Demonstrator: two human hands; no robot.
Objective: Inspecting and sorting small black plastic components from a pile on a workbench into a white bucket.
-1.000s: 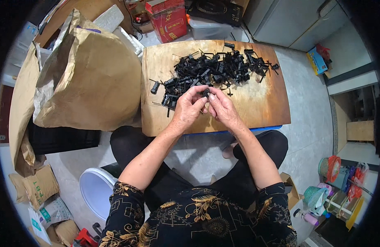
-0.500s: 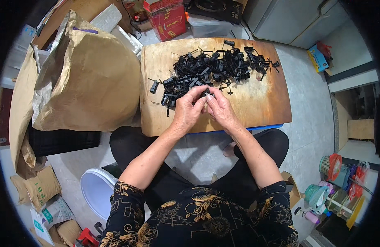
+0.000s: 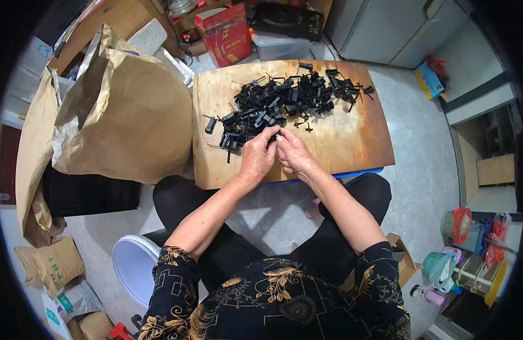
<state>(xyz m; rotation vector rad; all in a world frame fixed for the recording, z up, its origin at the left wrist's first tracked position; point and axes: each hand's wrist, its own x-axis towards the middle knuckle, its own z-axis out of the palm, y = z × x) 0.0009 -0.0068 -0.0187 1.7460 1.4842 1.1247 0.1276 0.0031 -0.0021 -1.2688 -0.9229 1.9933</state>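
Note:
My left hand (image 3: 258, 152) and my right hand (image 3: 295, 153) meet over the near side of a wooden board (image 3: 346, 141). Both are closed, with fingertips pinched together around a small black plastic piece, mostly hidden by the fingers. Just beyond them spreads a heap of black plastic parts (image 3: 290, 99), many with thin pins or rods sticking out. One loose black part (image 3: 210, 125) lies apart at the heap's left end. Another small black part (image 3: 309, 129) rests to the right of my fingers.
A large brown paper sack (image 3: 125, 119) stands open against the board's left side. On the floor at lower left is a white bucket (image 3: 135, 266). Behind the board are a red box (image 3: 224, 37) and a clear plastic bin (image 3: 278, 46). A cardboard box (image 3: 402, 260) sits at my right.
My right hand has turned, and its fingers are now curled more tightly against the left. The view has shifted slightly, and the heap looks unchanged.

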